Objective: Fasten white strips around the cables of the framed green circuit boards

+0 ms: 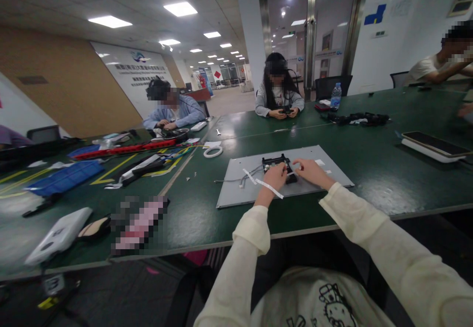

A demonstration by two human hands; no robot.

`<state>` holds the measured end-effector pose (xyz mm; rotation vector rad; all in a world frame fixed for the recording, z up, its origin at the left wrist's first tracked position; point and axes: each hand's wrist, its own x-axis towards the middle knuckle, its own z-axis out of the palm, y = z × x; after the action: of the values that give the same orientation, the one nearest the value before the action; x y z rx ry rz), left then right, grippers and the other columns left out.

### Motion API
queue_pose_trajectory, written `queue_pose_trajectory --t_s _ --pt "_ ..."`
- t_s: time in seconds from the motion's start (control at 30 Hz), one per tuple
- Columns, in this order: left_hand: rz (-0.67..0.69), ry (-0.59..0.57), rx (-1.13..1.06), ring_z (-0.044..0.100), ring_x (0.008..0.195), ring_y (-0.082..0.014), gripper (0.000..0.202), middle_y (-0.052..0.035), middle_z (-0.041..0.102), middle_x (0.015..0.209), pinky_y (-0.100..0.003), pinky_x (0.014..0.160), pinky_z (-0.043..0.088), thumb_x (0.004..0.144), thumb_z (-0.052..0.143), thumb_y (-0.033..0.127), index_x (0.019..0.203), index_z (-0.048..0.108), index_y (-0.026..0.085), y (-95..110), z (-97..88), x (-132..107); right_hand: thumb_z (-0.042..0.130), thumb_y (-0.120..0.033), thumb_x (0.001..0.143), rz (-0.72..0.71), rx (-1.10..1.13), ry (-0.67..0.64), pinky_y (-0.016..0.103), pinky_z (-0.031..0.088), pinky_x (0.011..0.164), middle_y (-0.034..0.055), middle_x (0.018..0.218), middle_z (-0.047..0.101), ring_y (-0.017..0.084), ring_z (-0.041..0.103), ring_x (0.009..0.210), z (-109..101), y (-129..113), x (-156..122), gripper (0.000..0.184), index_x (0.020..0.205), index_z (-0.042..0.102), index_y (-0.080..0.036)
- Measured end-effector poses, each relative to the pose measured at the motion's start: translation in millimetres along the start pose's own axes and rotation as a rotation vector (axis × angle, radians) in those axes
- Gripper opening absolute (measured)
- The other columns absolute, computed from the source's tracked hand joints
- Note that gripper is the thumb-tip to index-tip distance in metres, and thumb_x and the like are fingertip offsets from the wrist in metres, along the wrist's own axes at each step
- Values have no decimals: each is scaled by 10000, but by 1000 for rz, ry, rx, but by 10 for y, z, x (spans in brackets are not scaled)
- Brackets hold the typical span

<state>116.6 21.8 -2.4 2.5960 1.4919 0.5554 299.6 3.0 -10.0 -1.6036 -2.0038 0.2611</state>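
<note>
Hands (276, 172) at black part (291, 178), white ring (213, 155), bottle (336, 96)

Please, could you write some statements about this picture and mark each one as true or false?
1. Left hand and right hand are both over the grey board. True.
2. The white ring lies on the grey board. False: the white ring lies on the green table, left of the board.
3. A black frame is on the grey board. True.
4. The bottle lies on its side. False: the bottle stands upright.
</note>
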Motion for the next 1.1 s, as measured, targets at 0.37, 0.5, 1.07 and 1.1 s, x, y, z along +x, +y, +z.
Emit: queue_pose_trajectory --t_s 0.37,0.5,1.07,1.1 --pt "15 -5 -69 632 816 -187 228 -51 697 866 -287 756 463 915 469 321 925 670 214 -47 16 -71 476 -197 868 -42 -31 -129 236 411 770 57 904 722 178 630 827 -19 -1 4 267 872 742 -182" --pt "40 -70 -123 633 819 -173 224 -40 709 906 -271 753 467 903 499 329 922 688 209 -78 42 -75 471 -205 873 -65 -9 -140 230 409 761 50 881 719 171 627 815 -9 13 4 267 833 734 -183" --pt "94 -97 -205 614 770 -148 269 -11 702 804 -241 721 441 891 522 367 854 731 200 -131 49 -83 476 -199 845 -124 19 -140 225 354 659 38 746 677 141 568 689 -4 -16 -23 264 714 702 -163" --pt "86 -99 -205 611 763 -145 268 -12 700 798 -239 720 438 888 529 366 849 731 195 -130 45 -81 478 -202 845 -119 21 -143 226 350 654 39 744 677 140 565 686 -3 -13 -20 265 711 703 -160"
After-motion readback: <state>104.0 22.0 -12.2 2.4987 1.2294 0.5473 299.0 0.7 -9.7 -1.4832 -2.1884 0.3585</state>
